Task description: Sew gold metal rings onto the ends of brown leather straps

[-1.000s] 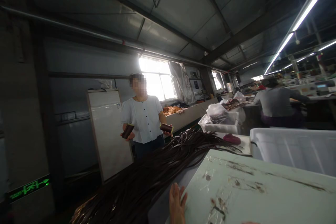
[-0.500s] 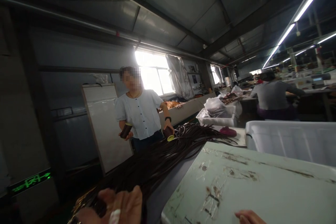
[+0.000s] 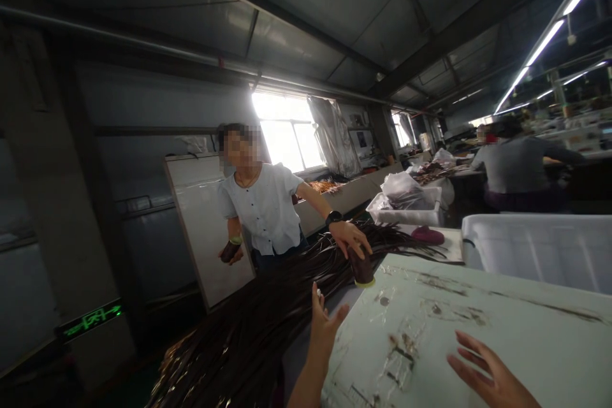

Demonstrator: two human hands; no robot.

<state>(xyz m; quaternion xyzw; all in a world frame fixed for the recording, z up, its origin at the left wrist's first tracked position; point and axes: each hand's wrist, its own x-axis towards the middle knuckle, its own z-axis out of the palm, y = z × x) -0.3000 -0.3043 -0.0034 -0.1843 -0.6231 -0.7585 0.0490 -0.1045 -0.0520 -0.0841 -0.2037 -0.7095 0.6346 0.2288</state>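
My left hand (image 3: 325, 324) is raised with fingers apart at the left edge of a pale green board (image 3: 478, 344), holding nothing. My right hand (image 3: 488, 373) lies flat on the board with fingers spread. A person in a white shirt (image 3: 268, 207) stands across the table and sets a dark spool with a yellow rim (image 3: 361, 269) upright on the board's far corner, a little beyond my left hand. That person's other hand holds a second dark spool (image 3: 230, 250).
A long pile of dark strips (image 3: 268, 319) runs across the table left of the board. A white plastic bin (image 3: 540, 248) stands behind the board, another white bin with bags (image 3: 406, 207) farther back. A white panel (image 3: 201, 223) leans against the wall. Another person (image 3: 516, 162) sits at right.
The person in white has reached forward and put a spool down on the board's corner. My left hand rose from the strips toward it. My right hand slid further onto the board.
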